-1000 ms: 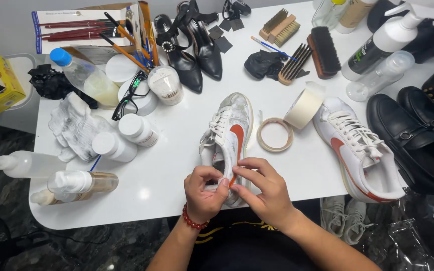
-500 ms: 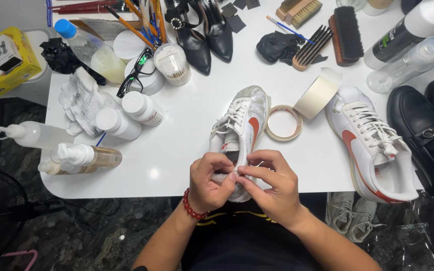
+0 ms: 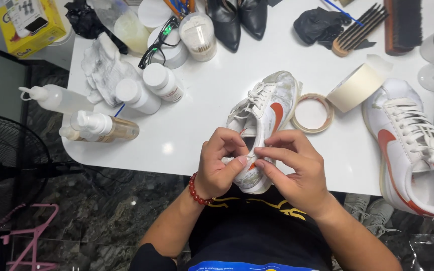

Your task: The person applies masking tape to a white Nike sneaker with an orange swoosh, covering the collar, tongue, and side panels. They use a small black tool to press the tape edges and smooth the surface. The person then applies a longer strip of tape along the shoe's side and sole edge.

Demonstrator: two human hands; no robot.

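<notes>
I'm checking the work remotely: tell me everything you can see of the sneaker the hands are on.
The white sneaker has white laces, an orange-red side stripe and grubby marks on the toe and heel. It lies on the white table, heel over the near edge, toe pointing away. The left hand and right hand pinch its heel collar.

White red-marked sneaker at table edge
</notes>
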